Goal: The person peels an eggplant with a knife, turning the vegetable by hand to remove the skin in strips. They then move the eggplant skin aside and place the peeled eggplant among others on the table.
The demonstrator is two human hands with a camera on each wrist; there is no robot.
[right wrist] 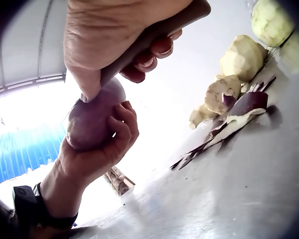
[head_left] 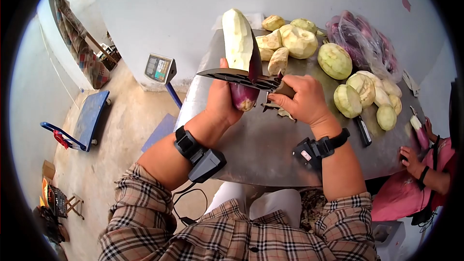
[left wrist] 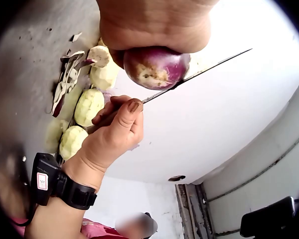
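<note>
My left hand [head_left: 221, 102] grips a partly peeled eggplant [head_left: 238, 38] from below, held up over the metal table. Its upper side is pale and bare; purple skin shows at the lower end [left wrist: 154, 69] and along one edge. In my right hand [head_left: 305, 97] is the handle [right wrist: 154, 37] of a knife, with fingers and thumb wrapped round it. The broad dark knife blade [head_left: 229, 75] lies crosswise against the eggplant, near where the pale flesh meets the purple skin. Strips of peel [right wrist: 224, 132] lie on the table beneath the hands.
Several peeled eggplants [head_left: 299, 41] crowd the table's far side, with more to the right. Behind them sits a plastic bag [head_left: 362, 43] of purple eggplants. A black-handled tool [head_left: 362, 131] lies at right, near another person's hand [head_left: 412, 162]. A scale display [head_left: 159, 68] stands left.
</note>
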